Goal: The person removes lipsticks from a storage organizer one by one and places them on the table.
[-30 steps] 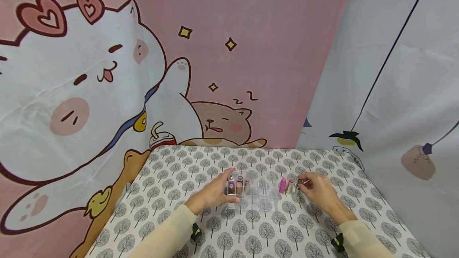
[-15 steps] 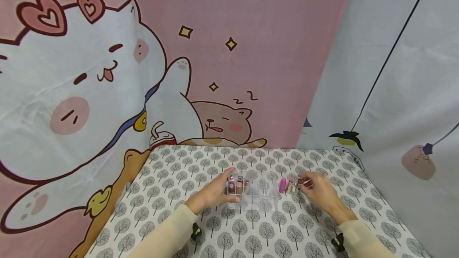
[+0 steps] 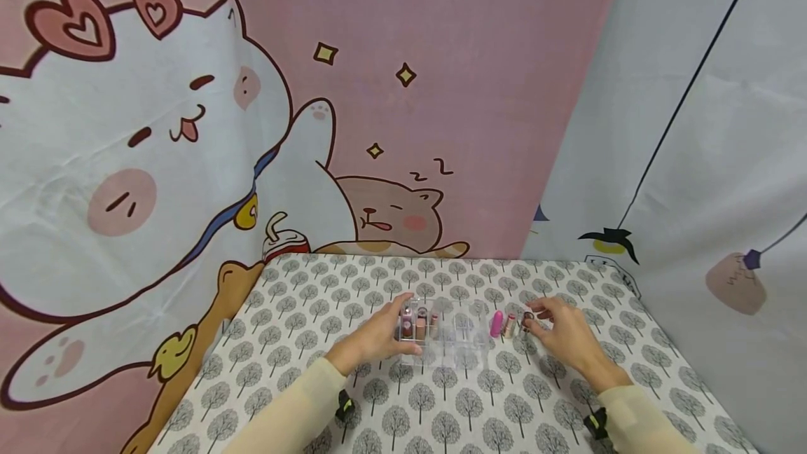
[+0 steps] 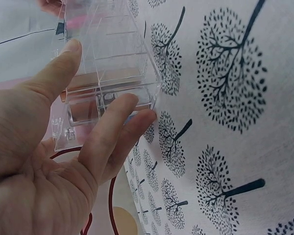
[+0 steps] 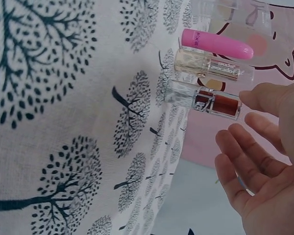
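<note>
- Organizer [image 3: 465, 347] of clear plastic, split into compartments; it sits on the bench [image 3: 353, 279], between the two hands.
- Inside it, toward the left end, stand a dark red piece [image 3: 407, 329], a tan piece [image 3: 420, 329] and a slim lipstick [image 3: 434, 326], with more behind; glare and clear walls make the count hard to tell.
- Outside, just past its right end, three stand upright in a row: a pink tube [image 5: 216, 44] nearest the organizer, then a gold lipstick [image 5: 213, 66] with a clear cap, then a red gloss tube [image 5: 226, 105].
- As I judge it, the work is part-way; several cosmetics are within compartments, these three are not.
- Left hand [image 3: 376, 337] grips the organizer's left end; thumb on the near side, fingers at the far side.
- Right hand [image 3: 564, 331] is loosely spread; its thumb is at the gloss tube's upper end; no firm hold shows, and I cannot tell whether it touches.
- Tree-printed cloth covers the bench; beyond it, a pink hanging [image 3: 492, 90] shows a white cat [image 3: 170, 83].
</note>
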Action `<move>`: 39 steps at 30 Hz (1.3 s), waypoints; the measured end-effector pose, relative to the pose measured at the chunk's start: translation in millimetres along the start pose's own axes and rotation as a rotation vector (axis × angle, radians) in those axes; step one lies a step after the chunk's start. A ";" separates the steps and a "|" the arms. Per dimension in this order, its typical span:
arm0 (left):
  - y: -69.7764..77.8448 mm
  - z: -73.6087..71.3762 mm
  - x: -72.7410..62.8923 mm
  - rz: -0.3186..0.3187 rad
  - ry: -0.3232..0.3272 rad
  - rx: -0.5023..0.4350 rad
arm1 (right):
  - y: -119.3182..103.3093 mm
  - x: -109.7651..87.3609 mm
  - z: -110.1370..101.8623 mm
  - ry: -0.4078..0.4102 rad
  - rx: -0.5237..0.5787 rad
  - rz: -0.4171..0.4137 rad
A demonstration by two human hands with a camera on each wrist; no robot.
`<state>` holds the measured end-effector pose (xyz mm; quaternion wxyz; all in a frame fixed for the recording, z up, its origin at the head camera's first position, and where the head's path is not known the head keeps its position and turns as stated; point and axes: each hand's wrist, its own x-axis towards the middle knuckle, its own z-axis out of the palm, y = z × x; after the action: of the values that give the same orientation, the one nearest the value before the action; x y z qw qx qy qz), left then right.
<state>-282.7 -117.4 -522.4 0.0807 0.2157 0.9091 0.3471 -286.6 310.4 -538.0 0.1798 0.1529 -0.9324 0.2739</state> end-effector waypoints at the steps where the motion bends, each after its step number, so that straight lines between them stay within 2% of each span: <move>1: -0.1 0.0 0.4 0.000 -0.001 -0.001 | -0.5 0.2 -0.5 0.005 -0.004 0.001; 19: 2.2 -1.5 -1.3 -0.012 -0.007 -0.028 | -15.1 4.2 -7.5 0.107 -0.040 -0.076; 23: -5.7 -0.2 2.3 0.008 -0.015 -0.054 | -20.0 5.2 -8.6 0.130 -0.045 -0.089; 24: -16.2 4.0 6.6 0.041 -0.010 -0.045 | -21.5 5.5 -9.1 0.136 -0.045 -0.097; 27: -19.6 4.6 7.7 0.057 -0.010 -0.045 | -26.2 7.3 -9.8 0.162 -0.048 -0.121; 30: -15.7 3.4 6.3 0.044 -0.010 -0.043 | -30.7 9.6 -10.0 0.182 -0.041 -0.148; 31: -4.9 -1.1 2.0 0.011 -0.015 -0.053 | -32.1 10.3 -9.8 0.186 -0.036 -0.156; 32: -2.4 -1.6 0.9 0.004 -0.013 -0.053 | -33.5 10.7 -9.6 0.188 -0.030 -0.164; 39: 3.4 -1.0 -1.9 -0.005 0.004 -0.020 | -46.7 12.1 -8.5 0.163 -0.011 -0.172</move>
<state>-280.1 -116.6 -519.4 0.0821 0.2118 0.9063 0.3563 -277.3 275.4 -505.0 0.2786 0.2085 -0.8996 0.2641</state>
